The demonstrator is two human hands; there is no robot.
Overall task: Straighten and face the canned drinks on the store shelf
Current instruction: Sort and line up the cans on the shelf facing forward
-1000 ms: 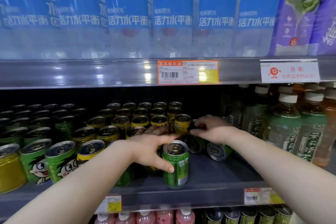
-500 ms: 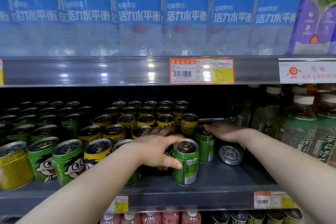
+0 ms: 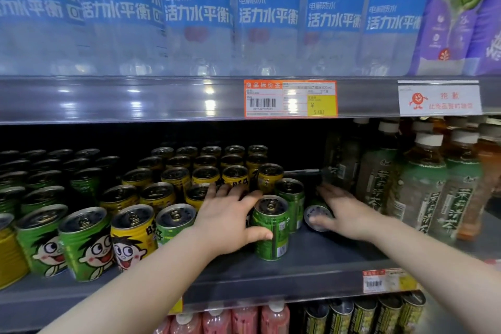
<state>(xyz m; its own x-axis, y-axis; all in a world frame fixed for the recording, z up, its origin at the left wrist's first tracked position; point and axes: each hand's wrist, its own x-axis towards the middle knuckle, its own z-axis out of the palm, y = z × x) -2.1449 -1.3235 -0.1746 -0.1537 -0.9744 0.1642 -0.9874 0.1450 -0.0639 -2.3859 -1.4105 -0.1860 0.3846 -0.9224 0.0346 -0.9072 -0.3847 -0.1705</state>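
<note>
Two grips going: left hand (image 3: 230,221) wrapped the upright green can (image 3: 271,236), right hand (image 3: 349,215) cupped the toppled can (image 3: 315,214), which could've rolled off the shelf (image 3: 325,260) if fumbled.

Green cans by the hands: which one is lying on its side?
The green can under the right hand, silver end facing out. The left hand grips an upright can; another stands behind it.

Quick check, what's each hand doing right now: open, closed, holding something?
Left hand: holds the front green can, thumb round its front.
Right hand: grips the can lying on its side, thumb on its end.
</note>
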